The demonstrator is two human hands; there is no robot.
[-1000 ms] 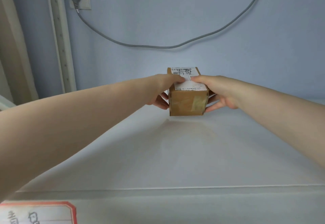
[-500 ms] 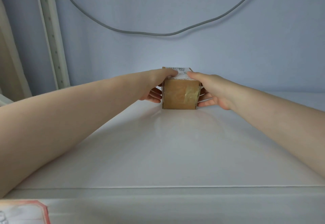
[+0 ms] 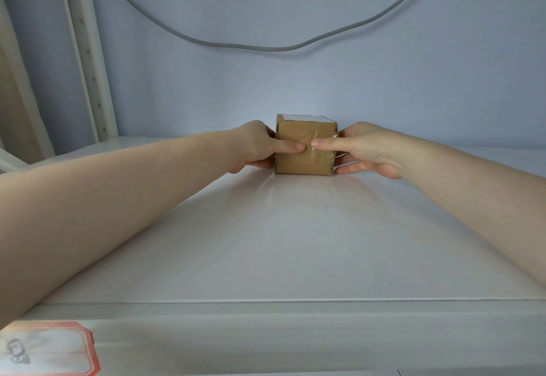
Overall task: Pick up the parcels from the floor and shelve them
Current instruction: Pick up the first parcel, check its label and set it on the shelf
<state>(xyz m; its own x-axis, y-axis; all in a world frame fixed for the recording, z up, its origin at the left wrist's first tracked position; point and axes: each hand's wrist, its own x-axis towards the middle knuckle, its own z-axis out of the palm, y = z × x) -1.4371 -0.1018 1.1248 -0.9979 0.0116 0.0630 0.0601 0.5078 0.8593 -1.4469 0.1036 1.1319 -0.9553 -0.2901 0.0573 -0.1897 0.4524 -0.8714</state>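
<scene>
We see a small brown cardboard box (image 3: 305, 148) sitting flat on a white shelf (image 3: 295, 242), far back from the front edge and near the pale blue wall (image 3: 295, 86) behind it. The box is closed and taped, with clear tape running down its front face, so we cannot tell what is inside. A white label (image 3: 302, 117) covers its top, seen only edge-on.

Our left hand (image 3: 257, 146) grips the box from its left side: the thumb lies across the front face, pressed flat against the cardboard, and the fingers curl around the left side, mostly hidden. Our right hand (image 3: 366, 148) mirrors it on the right side, thumb laid across the taped front, fingers tucked along the right side, low by the shelf. The two thumb tips nearly meet at the middle of the front face. Both forearms reach in over the shelf.

A grey cable (image 3: 266, 47) sags along the wall above the box. A white slotted upright (image 3: 85, 50) stands at the left of the shelf. On the front lip of the shelf, at the lower left, sits a red-bordered sticker (image 3: 47, 349) with blurred writing.
</scene>
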